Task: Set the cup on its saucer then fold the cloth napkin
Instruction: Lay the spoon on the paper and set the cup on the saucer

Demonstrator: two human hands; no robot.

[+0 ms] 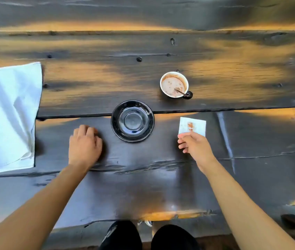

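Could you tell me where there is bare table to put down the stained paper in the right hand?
Bare wood lies right of the right hand and its paper, below the cup. More lies between the napkin and saucer, above the left hand. Tightest is between saucer and paper.

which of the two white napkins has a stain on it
The small square napkin pinched in the right hand has brown stains. The large cloth napkin at the table's left edge looks clean.
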